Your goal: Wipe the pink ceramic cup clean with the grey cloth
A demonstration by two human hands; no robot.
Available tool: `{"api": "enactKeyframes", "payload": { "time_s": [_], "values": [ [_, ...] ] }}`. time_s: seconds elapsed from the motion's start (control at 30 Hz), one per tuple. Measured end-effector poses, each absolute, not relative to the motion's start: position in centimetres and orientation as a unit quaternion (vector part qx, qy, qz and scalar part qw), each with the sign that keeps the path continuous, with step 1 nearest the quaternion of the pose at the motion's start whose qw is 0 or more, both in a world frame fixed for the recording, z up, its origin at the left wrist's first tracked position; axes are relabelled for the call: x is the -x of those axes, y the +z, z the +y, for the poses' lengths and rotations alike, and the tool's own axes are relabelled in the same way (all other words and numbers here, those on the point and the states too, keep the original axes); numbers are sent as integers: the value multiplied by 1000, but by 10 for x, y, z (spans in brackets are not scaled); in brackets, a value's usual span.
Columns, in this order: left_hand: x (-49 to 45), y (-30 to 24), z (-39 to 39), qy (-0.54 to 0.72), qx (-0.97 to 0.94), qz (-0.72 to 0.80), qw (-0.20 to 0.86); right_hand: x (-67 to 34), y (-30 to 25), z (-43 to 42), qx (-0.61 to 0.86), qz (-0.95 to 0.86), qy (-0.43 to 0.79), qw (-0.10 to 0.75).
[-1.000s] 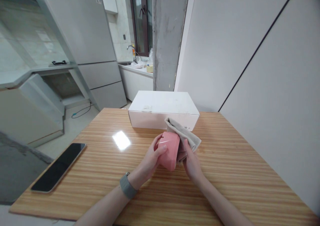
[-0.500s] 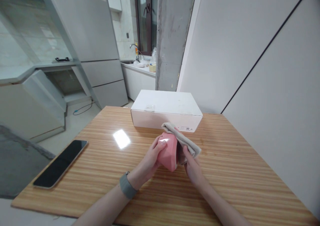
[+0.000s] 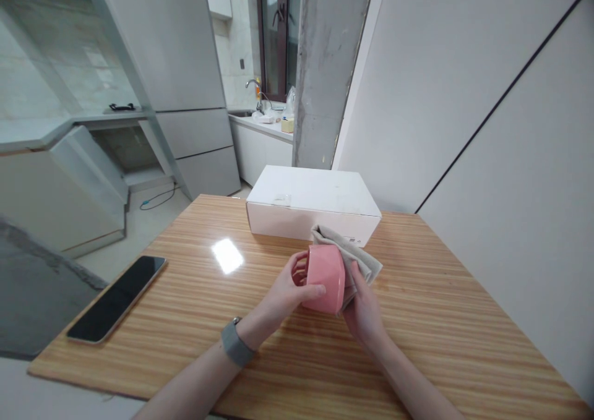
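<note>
My left hand (image 3: 290,290) grips a pink faceted cup (image 3: 325,276) just above the wooden table (image 3: 440,321), thumb across its side and fingers at its open mouth, which faces left. My right hand (image 3: 364,312) presses a beige cloth (image 3: 355,256) against the cup's right side, fingers closed on the cloth. A grey band sits on my left wrist (image 3: 233,344). Part of the cloth is hidden behind the cup.
A closed white box (image 3: 313,203) lies just behind the cup. A black phone (image 3: 116,297) rests face up near the table's left edge. A white wall runs along the right; a fridge and kitchen counter stand beyond the table.
The cup has turned in my left hand, its mouth now showing on the left. The cloth shifted round its right side. The view drifted slightly left.
</note>
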State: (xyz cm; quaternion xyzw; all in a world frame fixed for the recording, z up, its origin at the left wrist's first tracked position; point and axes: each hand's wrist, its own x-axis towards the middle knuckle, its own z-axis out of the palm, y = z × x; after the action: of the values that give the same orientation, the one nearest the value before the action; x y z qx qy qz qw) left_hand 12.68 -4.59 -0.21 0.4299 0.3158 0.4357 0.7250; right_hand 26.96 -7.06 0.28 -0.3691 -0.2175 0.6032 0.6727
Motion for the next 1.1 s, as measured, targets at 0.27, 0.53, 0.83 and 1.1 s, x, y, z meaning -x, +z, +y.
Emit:
{"api": "enactKeyframes", "payload": {
  "time_s": [0.27,0.53,0.83,1.1],
  "values": [
    [-129,-3,-50,467,-440,293,709,-271,-15,-70,381,-303,545,682],
    [-128,0,-50,418,-343,271,796,-278,-22,-75,350,-475,485,645],
    [-129,3,-55,413,-422,273,760,-278,-12,-67,405,-272,549,679],
    [-129,6,-52,426,-451,338,707,-270,-6,-72,385,-240,574,682]
  ]
}}
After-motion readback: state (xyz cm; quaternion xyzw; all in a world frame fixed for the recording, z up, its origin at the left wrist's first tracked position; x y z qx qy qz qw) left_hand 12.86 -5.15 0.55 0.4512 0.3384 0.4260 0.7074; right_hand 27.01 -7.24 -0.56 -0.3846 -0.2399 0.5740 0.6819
